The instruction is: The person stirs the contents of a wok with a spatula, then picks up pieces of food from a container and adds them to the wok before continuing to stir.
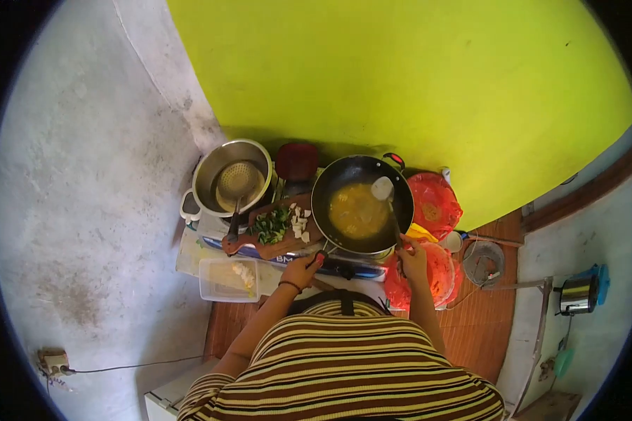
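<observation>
A black wok sits on the stove with yellow, egg-like food in it. My left hand is closed around the wok's handle near its front left. My right hand grips the handle of a spatula, whose pale blade rests inside the wok at the right, beside the food. Left of the wok lies a wooden cutting board bearing chopped green vegetables and whitish pieces.
A steel pot with a perforated skimmer stands at the left. Below it is a clear plastic container with pale food. Red plastic bags sit right of the wok. A green wall rises behind the stove.
</observation>
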`<state>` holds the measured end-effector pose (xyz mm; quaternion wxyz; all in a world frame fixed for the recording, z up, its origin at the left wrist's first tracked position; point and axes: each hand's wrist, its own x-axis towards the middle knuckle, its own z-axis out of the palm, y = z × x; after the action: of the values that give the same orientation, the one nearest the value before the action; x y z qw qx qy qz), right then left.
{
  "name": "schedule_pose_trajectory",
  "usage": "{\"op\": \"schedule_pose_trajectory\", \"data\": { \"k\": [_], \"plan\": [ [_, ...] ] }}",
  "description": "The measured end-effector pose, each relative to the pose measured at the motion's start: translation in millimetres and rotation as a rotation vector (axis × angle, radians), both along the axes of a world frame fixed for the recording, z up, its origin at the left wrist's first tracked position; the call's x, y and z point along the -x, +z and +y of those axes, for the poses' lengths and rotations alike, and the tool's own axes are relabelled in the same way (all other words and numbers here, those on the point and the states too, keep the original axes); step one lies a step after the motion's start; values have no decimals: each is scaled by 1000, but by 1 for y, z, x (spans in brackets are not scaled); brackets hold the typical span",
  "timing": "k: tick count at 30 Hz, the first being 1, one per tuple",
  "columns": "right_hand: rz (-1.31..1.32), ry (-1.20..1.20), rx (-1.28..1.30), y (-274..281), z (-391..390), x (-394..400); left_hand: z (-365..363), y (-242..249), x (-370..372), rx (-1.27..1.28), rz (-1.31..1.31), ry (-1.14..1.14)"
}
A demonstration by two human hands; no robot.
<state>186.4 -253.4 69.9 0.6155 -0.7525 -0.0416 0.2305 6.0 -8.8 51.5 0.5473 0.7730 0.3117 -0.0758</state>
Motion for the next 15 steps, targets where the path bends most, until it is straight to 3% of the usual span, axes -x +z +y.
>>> {"op": "schedule_pose_trajectory", "data": {
  "k": [2,6,13,15],
  "plan": [
    [-84,-10,125,-4,-5,-5,-2,2,1,-21,40,-1],
    [-285,-7,283,-21,-13,-22,2,-31,13,-165,-173,-139],
    [-71,-35,231,0,3,-19,3,-6,16,204,-72,-123],
    [-221,16,249,-39,2,-32,3,-26,17,174,-120,-120]
  ]
}}
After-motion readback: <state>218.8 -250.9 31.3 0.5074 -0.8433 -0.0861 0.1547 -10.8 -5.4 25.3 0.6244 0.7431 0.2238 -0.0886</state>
